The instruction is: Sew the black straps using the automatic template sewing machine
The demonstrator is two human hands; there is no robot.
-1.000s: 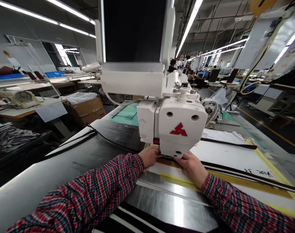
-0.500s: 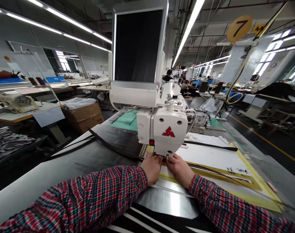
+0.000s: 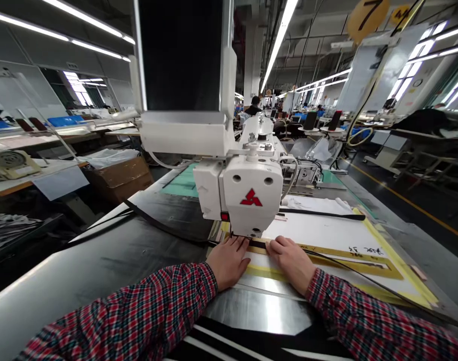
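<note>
The white head of an automatic sewing machine (image 3: pixel 251 195), with a red three-diamond logo, stands directly ahead. Just in front of its foot, my left hand (image 3: pixel 229 263) lies flat on a white template board (image 3: pixel 326 233) edged with yellow tape (image 3: pixel 266 273). My right hand (image 3: pixel 291 263) rests flat on the same board. A thin black strip (image 3: pixel 364 277) runs under the head between my hands, and my fingertips are at or on it. The needle area is hidden behind the head. Both sleeves are checked red flannel.
A large dark monitor (image 3: pixel 179 55) is mounted above the machine. A polished metal table (image 3: pixel 259 311) lies under my arms, with a dark curved sheet (image 3: pixel 168 215) to the left. A cardboard box (image 3: pixel 119 179) stands at left, and a co-worker (image 3: pixel 254 106) sits far ahead among other stations.
The view has swung left and downward. Both hands have drawn back slightly from the machine head and now lie flatter on the board, a little further apart.
</note>
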